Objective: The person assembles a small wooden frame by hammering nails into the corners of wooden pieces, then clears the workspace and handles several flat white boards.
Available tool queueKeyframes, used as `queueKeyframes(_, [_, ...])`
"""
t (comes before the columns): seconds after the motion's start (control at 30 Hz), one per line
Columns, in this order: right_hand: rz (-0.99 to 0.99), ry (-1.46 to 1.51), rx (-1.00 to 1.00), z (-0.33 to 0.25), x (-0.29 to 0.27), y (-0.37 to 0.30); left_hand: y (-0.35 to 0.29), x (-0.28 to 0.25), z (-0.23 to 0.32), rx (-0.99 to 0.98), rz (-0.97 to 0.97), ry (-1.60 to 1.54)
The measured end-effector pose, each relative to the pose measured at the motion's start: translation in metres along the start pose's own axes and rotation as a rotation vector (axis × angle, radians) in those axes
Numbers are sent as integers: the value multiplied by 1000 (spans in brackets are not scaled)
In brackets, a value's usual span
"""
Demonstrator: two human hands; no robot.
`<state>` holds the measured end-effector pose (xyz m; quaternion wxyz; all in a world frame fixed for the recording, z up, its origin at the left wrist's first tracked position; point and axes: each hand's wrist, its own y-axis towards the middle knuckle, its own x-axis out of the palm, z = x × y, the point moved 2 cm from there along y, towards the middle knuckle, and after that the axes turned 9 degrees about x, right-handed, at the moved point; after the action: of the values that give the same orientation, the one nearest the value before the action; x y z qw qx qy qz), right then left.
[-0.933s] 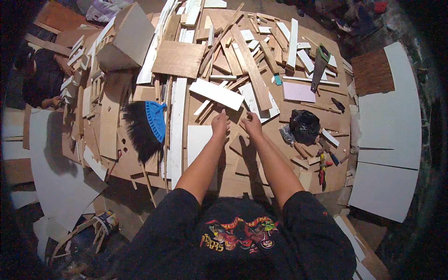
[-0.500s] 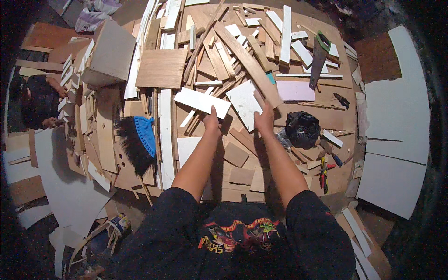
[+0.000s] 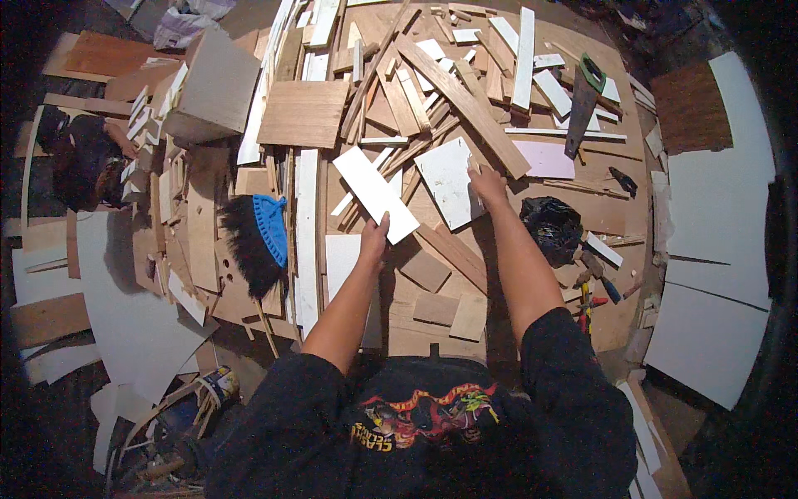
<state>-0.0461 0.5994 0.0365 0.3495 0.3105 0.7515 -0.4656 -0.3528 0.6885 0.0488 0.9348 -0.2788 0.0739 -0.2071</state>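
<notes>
In the head view, my left grip (image 3: 375,239) is closed on the near end of a narrow white board (image 3: 374,191), thumb laid on top, the fingers mostly hidden beneath. The board slants over the bench (image 3: 399,339), its far end up to the left above some thin strips. My right grip (image 3: 490,188) is at the right edge of a squarish white panel (image 3: 447,181), fingers bent over its upper corner; I cannot tell how tightly they are closed or whether they pinch it. The panel lies to the right of the narrow board, and the near end of a long wooden plank (image 3: 465,106) comes down just beside my right fingers. Nearer to me, between my forearms, three small wooden blocks (image 3: 426,271) lie flat. Beyond my right forearm sits a black plastic bag (image 3: 551,229), and farther off a lilac board (image 3: 545,160) with a green-handled saw (image 3: 583,112) partly over it. To my left lies a blue broom head (image 3: 270,226) with black bristles. Farther left, another person (image 3: 87,162) is by a row of small pieces.
</notes>
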Motion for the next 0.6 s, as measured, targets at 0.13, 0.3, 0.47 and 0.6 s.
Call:
queueKeyframes(0.13, [-137, 34, 111, 21, 22, 42, -22, 0, 3, 99, -83, 60])
queueKeyframes(0.3, [-166, 280, 160, 30, 29, 24, -39, 2, -12, 116, -110, 44])
queueKeyframes(0.47, [121, -83, -119, -5, -9, -58, -46, 0, -24, 102, -104, -20])
queueKeyframes(0.6, [107, 35, -76, -2, -11, -64, -51, 2, -24, 97, -84, -30])
